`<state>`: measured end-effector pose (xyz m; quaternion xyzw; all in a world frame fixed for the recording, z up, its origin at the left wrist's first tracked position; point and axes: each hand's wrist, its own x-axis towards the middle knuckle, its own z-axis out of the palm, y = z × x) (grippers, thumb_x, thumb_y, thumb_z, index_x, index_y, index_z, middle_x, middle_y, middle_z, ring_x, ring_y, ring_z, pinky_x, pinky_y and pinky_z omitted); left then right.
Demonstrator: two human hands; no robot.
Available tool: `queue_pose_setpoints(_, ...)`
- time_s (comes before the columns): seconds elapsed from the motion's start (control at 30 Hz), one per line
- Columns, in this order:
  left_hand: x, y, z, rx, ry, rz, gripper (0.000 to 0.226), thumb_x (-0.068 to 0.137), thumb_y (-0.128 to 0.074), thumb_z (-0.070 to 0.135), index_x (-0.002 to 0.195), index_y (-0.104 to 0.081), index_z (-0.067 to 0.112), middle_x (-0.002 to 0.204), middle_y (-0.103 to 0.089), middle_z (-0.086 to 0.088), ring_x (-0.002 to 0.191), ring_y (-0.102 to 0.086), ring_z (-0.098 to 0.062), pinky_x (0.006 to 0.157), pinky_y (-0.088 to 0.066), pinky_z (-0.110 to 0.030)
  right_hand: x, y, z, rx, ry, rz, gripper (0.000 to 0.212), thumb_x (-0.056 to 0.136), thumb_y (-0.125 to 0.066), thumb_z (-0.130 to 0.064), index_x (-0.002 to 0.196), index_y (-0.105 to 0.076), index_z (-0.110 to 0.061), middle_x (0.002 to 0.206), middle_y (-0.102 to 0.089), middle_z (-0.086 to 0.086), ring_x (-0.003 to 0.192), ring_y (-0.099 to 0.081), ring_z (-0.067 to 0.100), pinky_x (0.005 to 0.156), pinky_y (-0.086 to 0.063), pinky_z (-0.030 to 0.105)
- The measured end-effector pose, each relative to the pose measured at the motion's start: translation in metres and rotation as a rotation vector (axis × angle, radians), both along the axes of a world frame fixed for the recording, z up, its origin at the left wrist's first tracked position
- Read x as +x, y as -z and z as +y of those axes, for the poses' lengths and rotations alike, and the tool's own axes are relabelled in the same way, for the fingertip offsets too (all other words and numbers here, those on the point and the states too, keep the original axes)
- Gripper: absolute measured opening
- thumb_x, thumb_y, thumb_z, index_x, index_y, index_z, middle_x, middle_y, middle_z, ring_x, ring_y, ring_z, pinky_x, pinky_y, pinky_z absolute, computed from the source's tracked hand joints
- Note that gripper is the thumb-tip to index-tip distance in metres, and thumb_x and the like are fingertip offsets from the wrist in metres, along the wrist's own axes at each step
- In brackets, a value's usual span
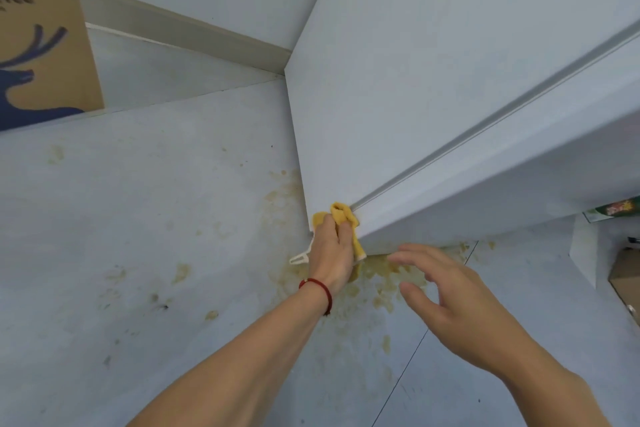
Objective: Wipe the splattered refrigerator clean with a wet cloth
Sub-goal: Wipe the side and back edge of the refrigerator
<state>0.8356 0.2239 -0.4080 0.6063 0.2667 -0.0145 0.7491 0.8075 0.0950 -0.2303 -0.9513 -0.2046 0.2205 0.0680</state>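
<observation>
A white refrigerator (398,87) fills the upper right, seen from above, with its door (491,177) swung open toward me. My left hand (330,253), with a red string at the wrist, grips a yellow cloth (341,215) and presses it against the bottom corner of the refrigerator where side and door meet. My right hand (446,295) hovers with fingers spread and relaxed just below the door's lower edge, holding nothing.
Yellowish-brown splatter (374,284) stains the pale floor beneath the door and spreads left in spots (181,272). A cardboard box (41,35) with a blue deer print stands at the upper left. Another box (627,281) and a green package (613,211) sit at the right edge.
</observation>
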Motion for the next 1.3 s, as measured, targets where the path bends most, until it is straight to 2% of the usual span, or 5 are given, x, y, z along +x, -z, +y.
queue_pose_setpoints(0.47, -0.004, -0.112, -0.005, 0.12, 0.044, -0.606, 0.037, 0.097, -0.047, 0.054, 0.131, -0.056, 0.043, 0.124, -0.045, 0.03, 0.122, -0.042, -0.008, 0.107, -0.036, -0.04, 0.01, -0.009, -0.003, -0.18, 0.153, 0.174, 0.03, 0.1, -0.05, -0.027, 0.125, -0.067, -0.03, 0.127, -0.065, -0.009, 0.116, -0.06, 0.003, 0.102, -0.052, 0.028)
queue_pose_setpoints(0.67, -0.011, -0.028, -0.007, 0.271, 0.063, -0.391, 0.053, 0.09, -0.056, 0.057, 0.137, -0.049, 0.033, 0.129, -0.045, 0.012, 0.12, -0.044, -0.018, 0.106, -0.039, -0.045, -0.004, -0.014, -0.007, -0.187, 0.213, 0.197, 0.027, 0.102, -0.051, -0.027, 0.123, -0.062, -0.04, 0.129, -0.058, -0.012, 0.114, -0.06, 0.003, 0.1, -0.053, 0.029)
queue_pose_setpoints(0.97, -0.015, 0.005, 0.068, 0.522, 0.415, -0.223, 0.034, 0.088, -0.071, 0.011, 0.107, -0.056, 0.036, 0.103, -0.064, 0.005, 0.095, -0.06, -0.025, 0.084, -0.052, -0.041, -0.013, -0.022, -0.011, -0.129, 0.281, 0.234, 0.029, 0.105, -0.053, -0.025, 0.132, -0.063, -0.029, 0.129, -0.06, -0.01, 0.114, -0.061, 0.007, 0.097, -0.05, 0.025)
queue_pose_setpoints(1.17, -0.055, -0.035, 0.085, -0.207, 0.375, 0.055, 0.021, 0.085, -0.072, 0.011, 0.106, -0.067, 0.012, 0.102, -0.071, -0.015, 0.085, -0.071, -0.029, 0.075, -0.057, -0.038, -0.003, -0.011, -0.013, -0.187, 0.321, 0.33, 0.028, 0.105, -0.051, -0.022, 0.128, -0.066, -0.013, 0.131, -0.066, 0.01, 0.115, -0.065, 0.026, 0.1, -0.054, 0.034)
queue_pose_setpoints(1.3, -0.072, -0.066, 0.057, -0.621, 0.543, 0.305, 0.046, 0.09, -0.061, 0.042, 0.111, -0.072, 0.002, 0.106, -0.07, -0.021, 0.095, -0.068, -0.035, 0.09, -0.055, -0.043, 0.01, 0.0, -0.017, -0.147, 0.333, 0.346, 0.034, 0.103, -0.049, -0.018, 0.125, -0.064, 0.003, 0.129, -0.066, 0.025, 0.119, -0.064, 0.042, 0.102, -0.054, 0.049)
